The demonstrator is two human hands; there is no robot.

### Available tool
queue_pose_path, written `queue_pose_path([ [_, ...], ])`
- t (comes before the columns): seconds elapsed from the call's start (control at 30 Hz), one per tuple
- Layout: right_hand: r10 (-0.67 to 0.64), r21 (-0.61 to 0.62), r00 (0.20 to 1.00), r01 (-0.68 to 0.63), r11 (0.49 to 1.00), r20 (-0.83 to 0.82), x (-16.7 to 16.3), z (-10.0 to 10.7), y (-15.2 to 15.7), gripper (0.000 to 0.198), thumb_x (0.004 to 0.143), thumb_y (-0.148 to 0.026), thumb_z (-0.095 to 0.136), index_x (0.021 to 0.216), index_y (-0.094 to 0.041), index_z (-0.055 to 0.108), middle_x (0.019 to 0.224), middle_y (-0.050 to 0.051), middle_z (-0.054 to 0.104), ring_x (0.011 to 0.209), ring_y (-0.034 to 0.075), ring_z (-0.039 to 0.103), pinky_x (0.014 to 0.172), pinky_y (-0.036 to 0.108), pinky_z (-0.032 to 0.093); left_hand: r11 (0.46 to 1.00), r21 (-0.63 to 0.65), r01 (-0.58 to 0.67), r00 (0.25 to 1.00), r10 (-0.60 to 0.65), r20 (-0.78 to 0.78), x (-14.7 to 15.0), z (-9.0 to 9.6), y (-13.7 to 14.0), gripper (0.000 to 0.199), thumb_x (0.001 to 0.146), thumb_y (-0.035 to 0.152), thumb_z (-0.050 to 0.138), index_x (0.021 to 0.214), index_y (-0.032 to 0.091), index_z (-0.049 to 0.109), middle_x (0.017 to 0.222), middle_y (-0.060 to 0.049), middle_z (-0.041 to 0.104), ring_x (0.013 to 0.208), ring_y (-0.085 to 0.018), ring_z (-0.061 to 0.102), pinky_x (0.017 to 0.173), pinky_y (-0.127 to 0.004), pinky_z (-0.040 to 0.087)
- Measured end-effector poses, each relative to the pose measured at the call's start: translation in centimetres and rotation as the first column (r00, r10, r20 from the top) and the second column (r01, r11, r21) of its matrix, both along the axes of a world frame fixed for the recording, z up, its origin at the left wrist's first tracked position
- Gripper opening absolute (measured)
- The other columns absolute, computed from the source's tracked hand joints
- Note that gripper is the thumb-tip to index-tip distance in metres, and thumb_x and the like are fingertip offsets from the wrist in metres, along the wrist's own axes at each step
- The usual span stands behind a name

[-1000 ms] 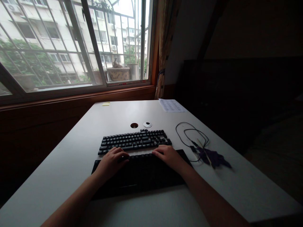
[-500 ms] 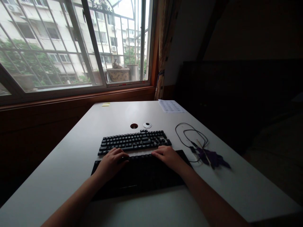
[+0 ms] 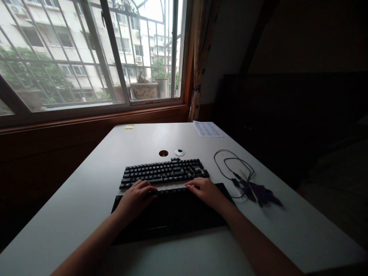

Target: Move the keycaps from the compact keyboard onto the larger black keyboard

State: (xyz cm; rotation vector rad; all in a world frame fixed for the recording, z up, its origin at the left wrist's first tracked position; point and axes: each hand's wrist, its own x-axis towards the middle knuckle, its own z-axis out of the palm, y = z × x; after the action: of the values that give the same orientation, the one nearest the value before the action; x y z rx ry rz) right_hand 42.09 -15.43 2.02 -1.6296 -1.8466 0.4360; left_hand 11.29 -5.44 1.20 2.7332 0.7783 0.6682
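— How many boards do you count?

— I see two: a black keyed keyboard [image 3: 163,173] farther off, and a flat black rectangular board [image 3: 169,214] just before it on the white table [image 3: 71,207].

— Which way do they run?

— Both lie long axis left to right.

— And the hands?

— My left hand [image 3: 137,198] and right hand [image 3: 205,190] rest on the near board's far edge, fingers loosely curled, gripping nothing.

Head-worn view, down over desk [image 3: 86,199]
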Motion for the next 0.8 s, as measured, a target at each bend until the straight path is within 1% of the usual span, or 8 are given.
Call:
queue_pose_path([
  [0.07, -0.029, -0.006, 0.999, 0.029, 1.0, -0.023, 0.07, -0.19, 0.13, 0.022, 0.094, -0.026, 0.058, 0.102, -0.024, 0.078, 0.103, 0.004, 0.078, 0.098, 0.023, 0.072, 0.09, 0.036, 0.052, 1.0, 0.003, 0.002, 1.0, -0.002, -0.007, -0.01, -0.08, 0.02, 0.013, 0.092, 0.026, 0.067, 0.104, 0.025, 0.07, 0.101, -0.003, 0.068, 0.093, -0.021, 0.06, 0.082, -0.034, 0.051],
  [0.13, -0.049, -0.007, 0.998, 0.049, 0.999, -0.035, 0.07, -0.16, 0.11, 0.024, 0.094, -0.024, 0.056, 0.106, -0.024, 0.077, 0.105, 0.004, 0.078, 0.099, 0.023, 0.072, 0.09, 0.036, 0.052, 1.0, 0.004, 0.005, 1.0, -0.005, -0.011, -0.06, -0.17, 0.06, 0.013, 0.092, 0.026, 0.066, 0.105, 0.025, 0.07, 0.101, -0.004, 0.068, 0.094, -0.021, 0.06, 0.082, -0.034, 0.051],
  [0.27, -0.068, -0.023, 0.998, 0.068, 0.997, -0.017, 0.0, 0.19, -0.21, 0.025, 0.094, -0.034, 0.059, 0.109, -0.025, 0.076, 0.098, 0.005, 0.078, 0.089, 0.023, 0.073, 0.079, 0.033, 0.053, 1.0, 0.011, -0.001, 1.0, 0.001, -0.012, -0.13, -0.2, 0.07, 0.013, 0.092, 0.027, 0.067, 0.105, 0.025, 0.07, 0.1, -0.003, 0.068, 0.092, -0.021, 0.06, 0.081, -0.034, 0.051],
  [0.37, -0.065, -0.039, 0.998, 0.064, 0.997, -0.016, 0.08, 0.14, -0.27, 0.023, 0.091, -0.036, 0.064, 0.107, -0.026, 0.077, 0.096, 0.004, 0.078, 0.085, 0.022, 0.072, 0.076, 0.032, 0.053, 1.0, 0.017, -0.002, 1.0, 0.002, -0.008, -0.1, -0.06, 0.0, 0.013, 0.092, 0.026, 0.067, 0.104, 0.025, 0.07, 0.099, -0.003, 0.068, 0.092, -0.021, 0.059, 0.08, -0.034, 0.051],
  [0.5, -0.053, -0.029, 0.996, 0.051, 0.998, -0.066, 0.26, -0.26, -0.07, 0.021, 0.093, -0.032, 0.061, 0.106, -0.026, 0.077, 0.101, 0.004, 0.078, 0.093, 0.023, 0.073, 0.084, 0.034, 0.053, 1.0, 0.012, -0.003, 1.0, 0.003, -0.012, -0.03, 0.08, -0.08, 0.013, 0.091, 0.025, 0.068, 0.104, 0.024, 0.07, 0.1, -0.003, 0.068, 0.092, -0.021, 0.059, 0.08, -0.034, 0.051],
  [0.6, -0.051, -0.01, 0.994, 0.05, 0.999, -0.095, 0.39, -0.45, 0.1, 0.024, 0.096, -0.032, 0.057, 0.106, -0.025, 0.077, 0.104, 0.005, 0.078, 0.099, 0.025, 0.072, 0.089, 0.036, 0.053, 1.0, 0.008, -0.002, 1.0, 0.002, -0.014, -0.03, 0.04, -0.04, 0.014, 0.091, 0.024, 0.068, 0.105, 0.024, 0.07, 0.1, -0.003, 0.068, 0.093, -0.021, 0.059, 0.08, -0.034, 0.051],
  [0.7, -0.06, 0.034, 0.988, 0.066, 0.997, -0.141, 0.55, -0.49, 0.22, 0.027, 0.098, -0.035, 0.052, 0.107, -0.023, 0.075, 0.108, 0.006, 0.077, 0.103, 0.025, 0.071, 0.093, 0.037, 0.052, 1.0, 0.004, 0.001, 1.0, -0.001, -0.008, -0.06, -0.07, 0.04, 0.015, 0.091, 0.024, 0.068, 0.106, 0.024, 0.07, 0.1, -0.003, 0.068, 0.093, -0.021, 0.059, 0.08, -0.034, 0.051],
  [0.8, -0.062, 0.089, 0.985, 0.077, 0.993, -0.163, 0.68, -0.35, 0.25, 0.026, 0.099, -0.033, 0.052, 0.107, -0.023, 0.075, 0.108, 0.006, 0.076, 0.104, 0.024, 0.07, 0.095, 0.036, 0.051, 1.0, 0.005, 0.002, 1.0, -0.002, -0.001, -0.09, -0.14, 0.07, 0.014, 0.091, 0.024, 0.068, 0.105, 0.024, 0.07, 0.1, -0.004, 0.068, 0.093, -0.021, 0.06, 0.081, -0.034, 0.051],
])
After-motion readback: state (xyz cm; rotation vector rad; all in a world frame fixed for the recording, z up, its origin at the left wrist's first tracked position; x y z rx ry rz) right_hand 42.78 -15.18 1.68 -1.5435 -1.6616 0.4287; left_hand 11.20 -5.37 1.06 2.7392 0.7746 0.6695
